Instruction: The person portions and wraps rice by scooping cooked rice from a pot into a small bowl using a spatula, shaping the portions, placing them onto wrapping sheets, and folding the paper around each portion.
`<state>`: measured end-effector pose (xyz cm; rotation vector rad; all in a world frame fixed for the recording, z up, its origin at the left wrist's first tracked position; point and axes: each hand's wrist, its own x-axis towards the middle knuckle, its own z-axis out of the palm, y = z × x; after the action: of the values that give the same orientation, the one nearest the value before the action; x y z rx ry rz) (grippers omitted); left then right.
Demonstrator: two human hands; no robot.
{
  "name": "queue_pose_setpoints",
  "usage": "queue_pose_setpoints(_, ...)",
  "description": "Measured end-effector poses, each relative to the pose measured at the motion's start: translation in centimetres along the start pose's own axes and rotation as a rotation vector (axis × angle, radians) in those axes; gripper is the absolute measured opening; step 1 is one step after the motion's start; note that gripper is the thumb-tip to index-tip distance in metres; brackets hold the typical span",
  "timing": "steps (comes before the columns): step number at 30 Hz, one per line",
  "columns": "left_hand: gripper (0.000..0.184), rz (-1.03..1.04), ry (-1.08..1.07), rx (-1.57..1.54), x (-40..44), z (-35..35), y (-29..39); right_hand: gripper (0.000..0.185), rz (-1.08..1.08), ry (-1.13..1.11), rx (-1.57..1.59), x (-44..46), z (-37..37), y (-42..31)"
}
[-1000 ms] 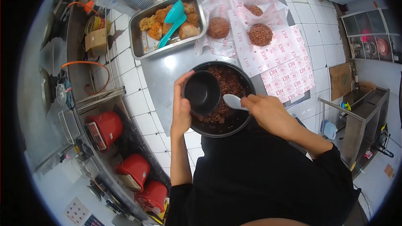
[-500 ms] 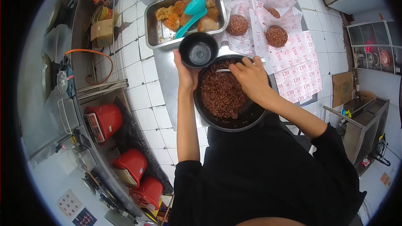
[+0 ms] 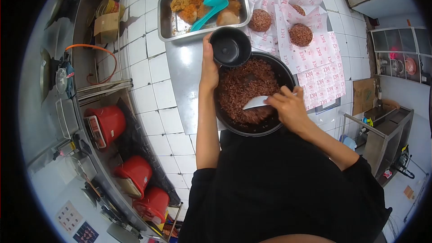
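My left hand [image 3: 209, 65] is closed around the side of a small black bowl [image 3: 230, 47], whose inside is bare. The bowl is held over the far left rim of a round black pot [image 3: 288, 74]. Reddish-brown cooked rice [image 3: 245, 83] covers much of the pot's bottom. Over the pot's right side, my right hand [image 3: 288, 108] grips a white rice paddle [image 3: 256, 103], its blade down at the rice. The fingers hide the paddle's handle. Some rice near the blade is blurred.
Beyond the bowl, a steel tray [image 3: 164, 20] holds fried pieces and a turquoise ladle [image 3: 211, 9]. Round rice patties [image 3: 300, 34] lie on printed paper sheets [image 3: 321, 83] at the far right. Red bins [image 3: 108, 123] stand at the left, below a steel counter.
The paddle has moved from the pot's far side toward its near right, and its blade now shows. The bowl has shifted slightly right in view. Rice near the blade is stirred.
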<state>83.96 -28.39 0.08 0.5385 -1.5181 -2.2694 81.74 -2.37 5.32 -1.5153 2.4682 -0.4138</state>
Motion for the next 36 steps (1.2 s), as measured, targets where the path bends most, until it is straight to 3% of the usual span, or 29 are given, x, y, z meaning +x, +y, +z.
queue_pose_setpoints(3, 0.075, -0.208, -0.028, -0.169, 0.1, -0.5, 1.1, 0.033, 0.112, 0.140, -0.126, 0.6, -1.8, 0.6)
queue_pose_setpoints(6, 0.078, -0.297, -0.423, -0.657, 1.7, -2.5, -0.1, 0.036, 0.222, 0.411, -0.225, 3.8, -1.3, 1.6)
queue_pose_setpoints(9, 0.083, -0.368, -0.387, -0.784, 3.1, -1.6, -0.7, 0.032, 0.174, 0.404, -0.256, 6.6, 2.3, 0.9)
queue_pose_setpoints(10, 0.084, -0.344, -0.236, -0.667, 3.0, -0.4, -0.5, 0.031, 0.151, 0.365, -0.210, 7.5, 3.1, 0.9)
queue_pose_setpoints(14, 0.082, -0.363, -0.408, -0.646, 4.3, -0.5, -2.2, 0.029, 0.039, 0.193, -0.039, 8.6, 4.5, 0.7)
queue_pose_setpoints(20, 0.082, -0.375, -0.365, -0.743, 3.3, 0.0, -1.8, 0.032, -0.080, 0.081, -0.066, 4.1, 3.3, 0.1)
queue_pose_setpoints(24, 0.081, -0.353, -0.367, -0.651, 3.4, -0.2, -1.7, 0.022, -0.173, 0.149, -0.157, 1.2, 3.0, -0.1)
queue_pose_setpoints(28, 0.082, -0.347, -0.355, -0.627, 3.4, 0.1, -1.9, 0.027, -0.200, -0.042, -0.096, 2.5, -0.8, 1.1)
queue_pose_setpoints(31, 0.080, -0.349, -0.359, -0.664, 3.1, 0.1, -1.9, 0.034, -0.197, 0.036, -0.098, 3.6, -2.0, 0.5)
queue_pose_setpoints(36, 0.075, -0.314, -0.340, -0.741, 2.9, -0.3, -3.0, 0.028, -0.232, 0.112, -0.014, 6.0, 4.4, -0.4)
